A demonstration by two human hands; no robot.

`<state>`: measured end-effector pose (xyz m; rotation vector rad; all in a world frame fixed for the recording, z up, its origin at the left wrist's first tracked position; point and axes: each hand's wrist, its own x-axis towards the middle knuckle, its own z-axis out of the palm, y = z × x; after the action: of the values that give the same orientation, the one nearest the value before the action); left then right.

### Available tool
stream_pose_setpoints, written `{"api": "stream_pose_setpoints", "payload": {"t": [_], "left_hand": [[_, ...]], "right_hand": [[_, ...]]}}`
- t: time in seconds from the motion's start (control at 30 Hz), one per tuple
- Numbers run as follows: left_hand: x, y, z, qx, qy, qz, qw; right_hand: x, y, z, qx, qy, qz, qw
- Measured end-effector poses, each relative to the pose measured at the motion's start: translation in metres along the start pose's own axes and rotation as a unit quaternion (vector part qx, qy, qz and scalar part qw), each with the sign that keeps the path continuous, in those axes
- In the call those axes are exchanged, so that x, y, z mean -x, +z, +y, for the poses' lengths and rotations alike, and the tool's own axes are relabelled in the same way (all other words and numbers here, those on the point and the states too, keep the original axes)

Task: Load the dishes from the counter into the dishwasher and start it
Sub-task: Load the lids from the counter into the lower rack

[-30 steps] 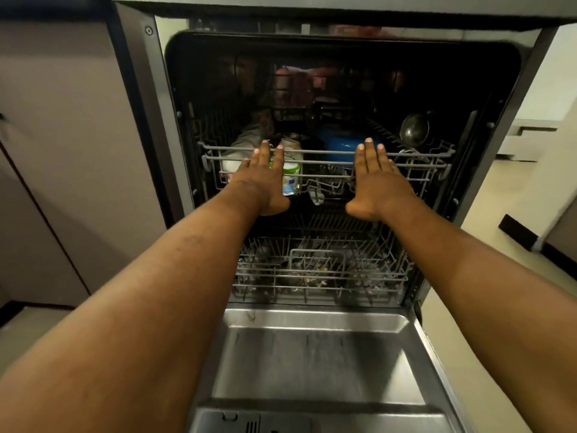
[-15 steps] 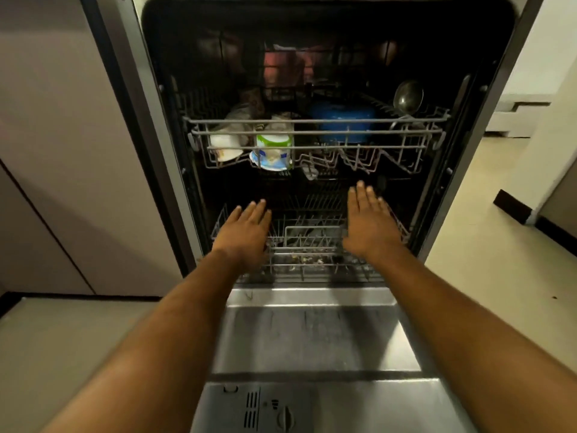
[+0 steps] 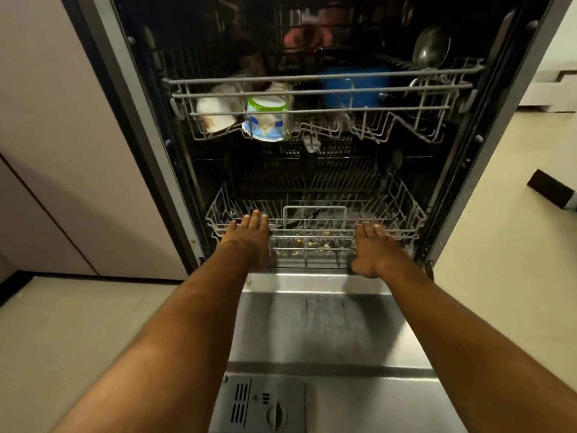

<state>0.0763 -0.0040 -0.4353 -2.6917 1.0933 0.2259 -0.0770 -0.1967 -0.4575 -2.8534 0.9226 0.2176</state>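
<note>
The dishwasher stands open, its steel door [image 3: 327, 326] folded down flat toward me. The upper rack [image 3: 312, 93] sits pushed in and carries a white cup [image 3: 215, 115], a green-lidded tub [image 3: 267, 120], a blue pot [image 3: 352, 85] and a steel ladle [image 3: 431, 46]. The lower rack [image 3: 402, 214] holds dark dishes that are hard to make out. My left hand [image 3: 249, 237] and my right hand [image 3: 371, 250] press flat, fingers straight, against the lower rack's front rail, on either side of its handle [image 3: 314, 210].
A detergent dispenser [image 3: 259, 404] sits on the near part of the door. A pale cabinet panel [image 3: 62, 135] flanks the left. Tiled floor [image 3: 512, 245] runs on the right, with a dark skirting end [image 3: 549, 189].
Both hands left the upper rack's front rail, dropped to the lower rack and now press on its front. The upper rack stays in.
</note>
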Motion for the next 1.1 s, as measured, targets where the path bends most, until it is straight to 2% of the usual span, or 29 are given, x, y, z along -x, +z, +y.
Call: {"api": "stream_pose_setpoints", "payload": {"t": [0.37,0.77,0.97,1.1], "left_hand": [[-0.023,0.017,0.008,0.061,-0.014,-0.019,0.998],[0.027,0.02,0.02,0.089,-0.023,-0.054,0.994],[0.035,0.013,0.017,0.099,-0.023,-0.043,0.994],[0.042,0.01,0.018,0.085,-0.026,-0.023,0.996]], "right_hand": [[-0.004,0.006,0.009,-0.012,-0.018,0.018,1.0],[0.048,0.004,0.003,-0.002,-0.013,-0.017,1.0],[0.049,-0.002,0.003,-0.009,-0.02,-0.017,1.0],[0.057,-0.003,0.005,-0.007,-0.02,0.011,1.0]]}}
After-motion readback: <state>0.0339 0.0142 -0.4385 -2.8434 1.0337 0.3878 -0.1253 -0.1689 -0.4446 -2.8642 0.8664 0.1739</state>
